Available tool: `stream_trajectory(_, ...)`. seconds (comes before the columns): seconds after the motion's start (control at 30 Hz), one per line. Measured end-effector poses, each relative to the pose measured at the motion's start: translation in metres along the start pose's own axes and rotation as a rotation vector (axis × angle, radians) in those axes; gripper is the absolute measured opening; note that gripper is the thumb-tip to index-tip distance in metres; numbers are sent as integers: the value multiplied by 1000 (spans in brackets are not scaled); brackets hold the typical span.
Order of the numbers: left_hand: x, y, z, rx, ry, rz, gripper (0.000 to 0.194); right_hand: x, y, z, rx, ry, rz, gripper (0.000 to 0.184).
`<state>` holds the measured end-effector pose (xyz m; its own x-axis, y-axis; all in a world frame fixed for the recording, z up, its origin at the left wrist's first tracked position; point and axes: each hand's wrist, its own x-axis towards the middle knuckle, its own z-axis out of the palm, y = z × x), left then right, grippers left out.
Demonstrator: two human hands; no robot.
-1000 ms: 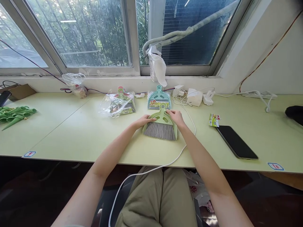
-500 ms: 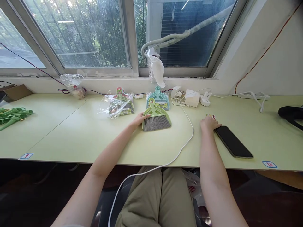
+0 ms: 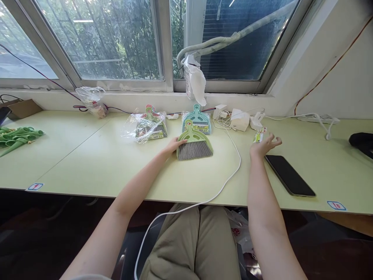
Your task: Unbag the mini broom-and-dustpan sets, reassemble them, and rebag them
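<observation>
My left hand (image 3: 174, 145) is closed on the left edge of a small green dustpan (image 3: 190, 132), thumb in front. A brush with grey bristles (image 3: 195, 150) is nested in the dustpan, bristles facing me. To the right, my right hand (image 3: 264, 145) is turned over, some fingers curled outward above the table. A small printed label card (image 3: 258, 135), green, white and yellow, stands tilted at that hand's left side and appears gripped by it; the fingers on the card are partly hidden. Just below that hand lies a black phone (image 3: 290, 175).
Behind are a wrapped blue dustpan set (image 3: 196, 119) and another plastic-wrapped set (image 3: 150, 126). A white cable (image 3: 237, 163) runs from the chargers (image 3: 239, 119) over the table edge. Green rolled pieces (image 3: 20, 138) lie far left, a plastic bag (image 3: 93, 103) by the window.
My right hand has lifted off the phone's upper end and turned over, and the label card has risen with it. My left hand keeps its hold on the dustpan. The view has shifted slightly.
</observation>
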<state>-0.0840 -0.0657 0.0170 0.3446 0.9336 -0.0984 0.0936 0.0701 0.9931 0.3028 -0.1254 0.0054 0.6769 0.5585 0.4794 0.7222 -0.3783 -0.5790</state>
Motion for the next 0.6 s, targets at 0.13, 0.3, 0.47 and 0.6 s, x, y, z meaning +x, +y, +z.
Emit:
stream_trajectory(0.13,0,0,0,22,-10,2,51,-1,-12,1,250,10,131,51)
stream_trajectory(0.3,-1,0,1,39,-9,8,52,-1,-32,7,518,-88,28,32)
stream_trajectory(0.47,-2,1,2,43,-36,-4,52,-27,-78,10,752,-381,-42,50)
stream_trajectory(0.6,-1,1,2,-12,-68,-34,54,-67,-119,6,761,-802,-338,42)
